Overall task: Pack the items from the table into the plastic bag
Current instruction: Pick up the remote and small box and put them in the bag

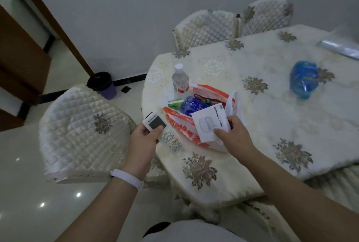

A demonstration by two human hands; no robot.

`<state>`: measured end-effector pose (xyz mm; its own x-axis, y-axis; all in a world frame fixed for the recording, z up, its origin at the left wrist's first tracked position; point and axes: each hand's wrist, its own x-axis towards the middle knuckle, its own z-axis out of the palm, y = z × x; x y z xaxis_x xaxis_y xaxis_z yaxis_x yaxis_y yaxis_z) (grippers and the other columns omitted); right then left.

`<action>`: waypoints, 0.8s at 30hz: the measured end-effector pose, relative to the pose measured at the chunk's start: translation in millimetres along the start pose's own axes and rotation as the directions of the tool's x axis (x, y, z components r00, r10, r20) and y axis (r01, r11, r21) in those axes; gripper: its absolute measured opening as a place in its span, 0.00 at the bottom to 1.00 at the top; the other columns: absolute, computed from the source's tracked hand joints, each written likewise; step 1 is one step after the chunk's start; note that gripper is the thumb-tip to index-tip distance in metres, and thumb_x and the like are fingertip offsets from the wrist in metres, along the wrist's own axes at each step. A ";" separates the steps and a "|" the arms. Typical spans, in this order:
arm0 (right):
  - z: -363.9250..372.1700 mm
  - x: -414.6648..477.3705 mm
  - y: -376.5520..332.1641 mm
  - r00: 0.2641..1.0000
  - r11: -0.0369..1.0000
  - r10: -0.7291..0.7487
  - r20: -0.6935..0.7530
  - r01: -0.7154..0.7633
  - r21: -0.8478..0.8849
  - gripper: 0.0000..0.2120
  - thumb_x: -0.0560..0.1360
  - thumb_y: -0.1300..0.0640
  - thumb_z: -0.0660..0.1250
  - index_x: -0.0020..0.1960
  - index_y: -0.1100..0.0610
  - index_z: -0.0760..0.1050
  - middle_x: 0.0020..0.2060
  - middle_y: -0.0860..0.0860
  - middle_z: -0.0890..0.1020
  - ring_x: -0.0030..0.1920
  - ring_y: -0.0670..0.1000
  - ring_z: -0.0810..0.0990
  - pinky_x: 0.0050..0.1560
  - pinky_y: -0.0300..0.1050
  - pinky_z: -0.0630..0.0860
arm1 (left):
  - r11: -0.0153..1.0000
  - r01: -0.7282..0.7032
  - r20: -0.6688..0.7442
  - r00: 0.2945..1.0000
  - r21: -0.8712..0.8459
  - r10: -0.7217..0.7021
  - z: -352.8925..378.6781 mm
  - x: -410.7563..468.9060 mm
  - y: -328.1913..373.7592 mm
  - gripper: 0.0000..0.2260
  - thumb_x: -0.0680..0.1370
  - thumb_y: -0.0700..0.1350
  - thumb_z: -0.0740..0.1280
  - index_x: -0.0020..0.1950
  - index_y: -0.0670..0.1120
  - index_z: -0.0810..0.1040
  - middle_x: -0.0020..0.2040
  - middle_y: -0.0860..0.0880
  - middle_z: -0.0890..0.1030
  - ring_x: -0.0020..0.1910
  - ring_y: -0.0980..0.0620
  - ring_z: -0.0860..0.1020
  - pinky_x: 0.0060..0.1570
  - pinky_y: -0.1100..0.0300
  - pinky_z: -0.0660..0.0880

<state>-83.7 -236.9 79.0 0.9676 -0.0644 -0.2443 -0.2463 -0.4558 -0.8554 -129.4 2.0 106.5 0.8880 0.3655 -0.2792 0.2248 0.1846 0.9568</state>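
An orange and white plastic bag [181, 123] lies open near the table's left end. Inside it I see a blue packet [191, 104] and a green item [174, 103]. My right hand [233, 133] pinches a white earbuds box [210, 123] over the bag's mouth. My left hand [144, 135] grips a white remote control [160, 129] just left of the bag, above the table edge. A clear water bottle [180, 78] stands upright behind the bag. Farther right on the table lies a blue wrapped package [304, 81].
The table [262, 125] wears a cream floral cloth. Quilted chairs stand at the left [81, 131] and at the back [206, 28]. A silvery plastic sheet [340, 46] lies at the far right. A dark waste bin [103, 85] stands on the floor by the wall.
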 end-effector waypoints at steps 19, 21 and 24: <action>50.8 85.2 -4.3 0.921 0.960 0.279 -0.271 -0.278 0.041 0.15 0.75 0.55 0.68 0.61 0.51 0.71 0.52 0.46 0.80 0.47 0.44 0.80 0.46 0.46 0.79 | 0.910 -0.240 0.605 0.796 0.337 -0.014 99.1 208.5 6.5 0.09 0.80 0.39 0.64 0.55 0.52 0.75 0.50 0.54 0.81 0.50 0.56 0.80 0.39 0.67 0.76; 54.9 86.6 -3.0 0.912 0.951 0.290 -0.291 -0.310 -0.021 0.16 0.76 0.53 0.68 0.63 0.51 0.71 0.51 0.44 0.79 0.45 0.42 0.78 0.41 0.37 0.74 | 0.906 -0.245 0.645 0.763 0.344 -0.039 105.1 217.9 5.5 0.09 0.80 0.39 0.64 0.56 0.52 0.76 0.50 0.54 0.81 0.51 0.56 0.80 0.43 0.63 0.77; 60.0 85.8 -1.3 0.907 0.935 0.280 -0.314 -0.333 -0.127 0.15 0.76 0.53 0.68 0.62 0.53 0.73 0.49 0.43 0.78 0.41 0.39 0.76 0.35 0.30 0.69 | 0.858 -0.351 0.734 0.678 0.374 -0.043 107.6 223.5 -3.9 0.11 0.80 0.39 0.65 0.59 0.51 0.77 0.51 0.54 0.81 0.52 0.54 0.79 0.51 0.55 0.78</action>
<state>-3.8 -188.6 31.7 0.8263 -0.4651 -0.3176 -0.5448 -0.5170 -0.6602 111.3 -15.2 49.1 0.8868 -0.4298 -0.1700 0.0311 -0.3116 0.9497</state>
